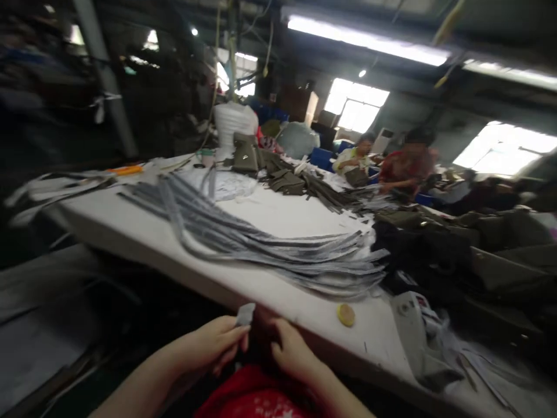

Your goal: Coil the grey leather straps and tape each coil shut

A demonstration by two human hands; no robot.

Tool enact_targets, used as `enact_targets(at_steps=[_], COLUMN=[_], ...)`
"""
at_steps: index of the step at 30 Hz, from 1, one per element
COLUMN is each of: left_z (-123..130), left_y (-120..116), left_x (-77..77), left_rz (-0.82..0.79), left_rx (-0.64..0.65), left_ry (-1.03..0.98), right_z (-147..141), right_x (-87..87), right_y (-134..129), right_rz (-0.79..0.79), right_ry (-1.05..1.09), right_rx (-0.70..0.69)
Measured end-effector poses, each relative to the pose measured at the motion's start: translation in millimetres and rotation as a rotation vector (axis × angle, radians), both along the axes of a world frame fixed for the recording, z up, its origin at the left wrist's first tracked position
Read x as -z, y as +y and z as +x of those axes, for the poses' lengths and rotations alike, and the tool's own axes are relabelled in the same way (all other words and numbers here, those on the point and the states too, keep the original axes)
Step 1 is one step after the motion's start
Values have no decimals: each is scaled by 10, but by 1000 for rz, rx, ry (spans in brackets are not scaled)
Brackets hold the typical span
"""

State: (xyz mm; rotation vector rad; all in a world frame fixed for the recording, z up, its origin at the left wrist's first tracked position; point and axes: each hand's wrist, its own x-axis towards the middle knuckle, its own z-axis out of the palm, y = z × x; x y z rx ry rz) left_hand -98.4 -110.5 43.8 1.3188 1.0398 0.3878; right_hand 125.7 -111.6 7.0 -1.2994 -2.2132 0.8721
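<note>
My left hand point(226, 342) is just in front of the table edge, low in the view. It pinches a small flat grey piece point(246, 314), perhaps fabric, between thumb and fingers. Close by on the right, my right hand point(290, 348) has its thumb and forefinger apart, with nothing visible between them; its other fingers are hidden. Beyond both hands, a bundle of long grey strips point(243, 238) lies across the white table point(278, 209). A round yellow-rimmed disc point(346, 314) rests near the front edge.
A white machine point(411, 331) stands at the table's right. Dark fabric point(435, 255) is heaped behind it. Olive fabric pieces point(285, 181) lie at the far side, near a white wrapped stack point(235, 128). Two people point(407, 168) work beyond. Something orange point(126, 170) sits at far left.
</note>
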Motion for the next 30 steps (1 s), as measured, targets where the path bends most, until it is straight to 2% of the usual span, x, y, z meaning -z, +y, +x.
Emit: enact_targets(at_steps=[3,4,5,7,9,12,15,20,23,30], left_z=[231,279,290,185,-52,-436,-597,-450,-382,-359], left_y=[-36,-2,39,105,120,48,-47,-101,-103,-66], left_x=[93,123,153,206,259,348,425,436,411,355], left_rz=[-29,-72,-109,-222,-376,-538,-568,-532,-499,-383], left_rx=[270,318,307,360,456,544,508,436,396,198], left_ry=[-91,-94,-126,-215,-249,-177,-133,-158,-161,-108], right_z=[-78,-59,-18,136,364,701,821,593,553,795], right_x=[-28,-39,-36,14,101,209,206,45,5,12], right_y=[-87,-70,-34,66,168,266,248,87,78,212], right_rz=[5,-23,-66,-116,-98,-82,-102,-95,-72,36], right_ry=[17,12,-5,-66,-114,-164,-217,-268,-365,-439], right_rx=[-251,-301,-310,-224,-110,-34,-79,-233,-231,-161])
